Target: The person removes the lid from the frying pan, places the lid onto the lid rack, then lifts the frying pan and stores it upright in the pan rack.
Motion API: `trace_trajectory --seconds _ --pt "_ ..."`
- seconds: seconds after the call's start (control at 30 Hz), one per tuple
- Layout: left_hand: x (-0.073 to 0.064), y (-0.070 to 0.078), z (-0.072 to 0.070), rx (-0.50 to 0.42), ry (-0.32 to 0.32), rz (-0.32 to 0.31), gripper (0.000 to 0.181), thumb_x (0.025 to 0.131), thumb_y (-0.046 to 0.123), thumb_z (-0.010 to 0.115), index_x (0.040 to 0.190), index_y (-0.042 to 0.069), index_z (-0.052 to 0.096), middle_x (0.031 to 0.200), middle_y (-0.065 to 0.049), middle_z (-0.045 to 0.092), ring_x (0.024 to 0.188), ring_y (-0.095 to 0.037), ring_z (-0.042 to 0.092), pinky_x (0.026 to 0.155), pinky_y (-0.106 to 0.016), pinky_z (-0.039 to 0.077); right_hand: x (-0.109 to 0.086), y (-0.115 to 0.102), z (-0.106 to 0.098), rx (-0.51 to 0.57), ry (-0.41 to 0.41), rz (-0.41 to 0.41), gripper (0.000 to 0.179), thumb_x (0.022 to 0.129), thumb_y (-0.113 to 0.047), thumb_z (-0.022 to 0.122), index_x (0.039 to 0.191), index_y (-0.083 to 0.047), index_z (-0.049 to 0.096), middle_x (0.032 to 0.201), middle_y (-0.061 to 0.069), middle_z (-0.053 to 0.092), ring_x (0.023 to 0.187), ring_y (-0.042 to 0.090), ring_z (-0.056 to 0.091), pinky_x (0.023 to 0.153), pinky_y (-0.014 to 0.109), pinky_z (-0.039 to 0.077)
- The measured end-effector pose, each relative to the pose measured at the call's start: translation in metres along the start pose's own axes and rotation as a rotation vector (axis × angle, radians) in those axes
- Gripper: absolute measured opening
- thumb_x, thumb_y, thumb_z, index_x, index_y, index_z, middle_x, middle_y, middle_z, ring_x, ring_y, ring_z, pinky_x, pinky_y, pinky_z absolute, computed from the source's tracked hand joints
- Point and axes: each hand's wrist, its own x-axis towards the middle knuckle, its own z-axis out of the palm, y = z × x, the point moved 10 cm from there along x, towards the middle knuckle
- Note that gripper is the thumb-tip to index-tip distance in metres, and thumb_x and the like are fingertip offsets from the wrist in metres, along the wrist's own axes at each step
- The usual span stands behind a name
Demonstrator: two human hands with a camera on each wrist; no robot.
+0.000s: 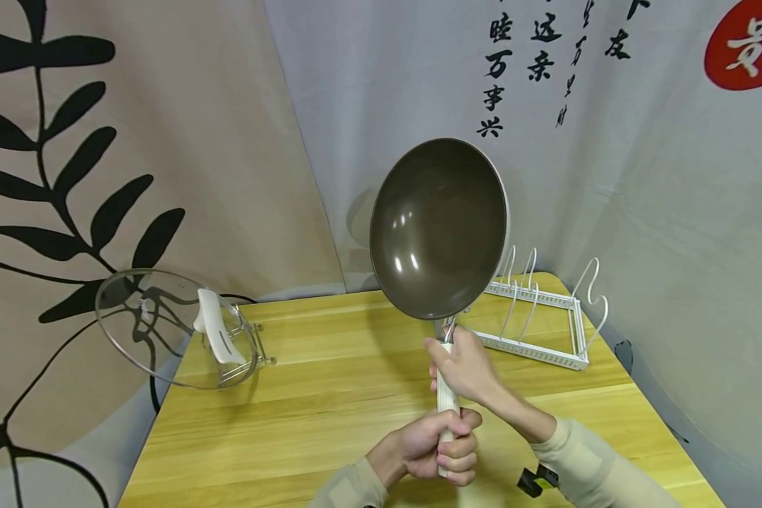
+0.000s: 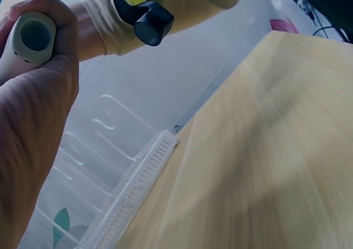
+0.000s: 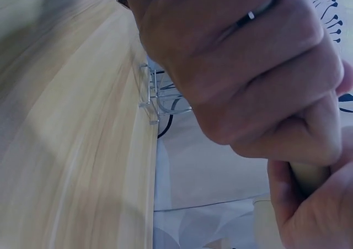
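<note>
A wok with a brown inside [image 1: 441, 226] is held up above the table, its hollow turned toward the head view. Its pale handle [image 1: 445, 396] points down toward me. My left hand [image 1: 434, 446] grips the handle near its lower end, fingers curled round it; the hollow handle end [image 2: 35, 36] shows in the left wrist view. Higher up, close to the metal neck, my right hand [image 1: 466, 363] holds the same handle. In the right wrist view the knuckles of the left hand [image 3: 248, 67] cover much of the handle, and part of the right hand [image 3: 317, 221] appears below them.
A glass lid [image 1: 165, 377] with a white handle stands tilted on a wire stand [image 1: 263, 346] at the table's left edge. On the right sits a white rack [image 1: 533, 353] with upright wire loops. Fabric curtains hang behind the wooden table [image 1: 260, 437].
</note>
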Motion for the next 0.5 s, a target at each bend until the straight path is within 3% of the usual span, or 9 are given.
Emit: trace_trajectory --seconds 0.5 --pt "0.009 0.004 0.005 0.002 -0.062 -0.036 0.035 0.104 0.008 0.012 0.082 0.027 0.031 0.052 0.014 0.032 0.049 -0.008 0.025 0.058 -0.021 0.033 -0.002 -0.002 -0.017 -0.039 0.053 0.006 0.022 0.111 -0.021 0.066 0.095 -0.007 0.062 0.065 0.009 0.07 0.049 0.025 0.073 0.05 0.035 0.06"
